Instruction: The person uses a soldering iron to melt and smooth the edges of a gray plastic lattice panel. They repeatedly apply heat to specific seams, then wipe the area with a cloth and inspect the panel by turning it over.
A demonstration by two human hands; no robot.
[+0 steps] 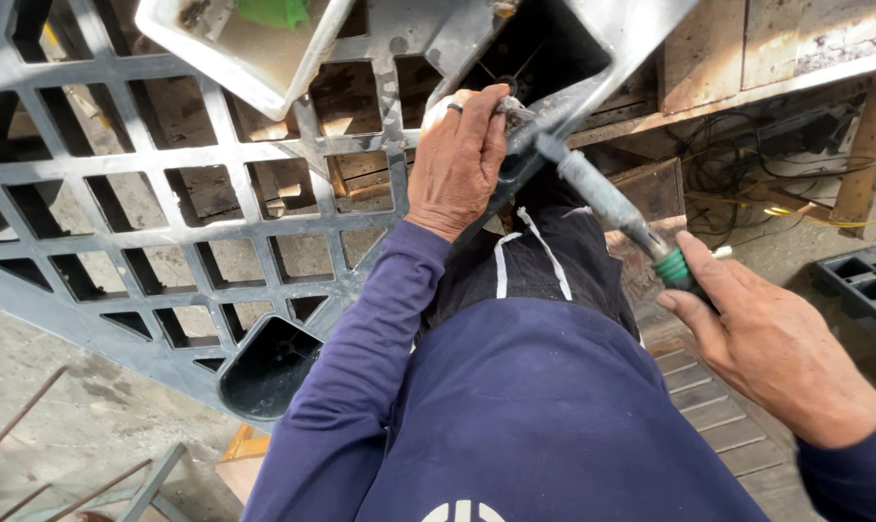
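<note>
A large grey plastic pallet (pixel 167 203) fills the upper left of the frame. At top centre, the left hand (pixel 457 159) presses on its edge, fingers together. Lower right, the right hand (pixel 767 338) has its fingers clamped on a long grey tool (pixel 602 198) with a green collar.

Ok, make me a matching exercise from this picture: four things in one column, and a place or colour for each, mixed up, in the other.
Things:
1. left hand
2. right hand
3. plastic pallet
4. shallow tray

Descriptions:
A. dark grey lattice with open cells
B. pressed on the pallet's edge at the tool's tip
C. holding the green-taped end of the rod-like tool
D. pale, lying on the pallet at top

Pairs: 1-B, 2-C, 3-A, 4-D
</note>
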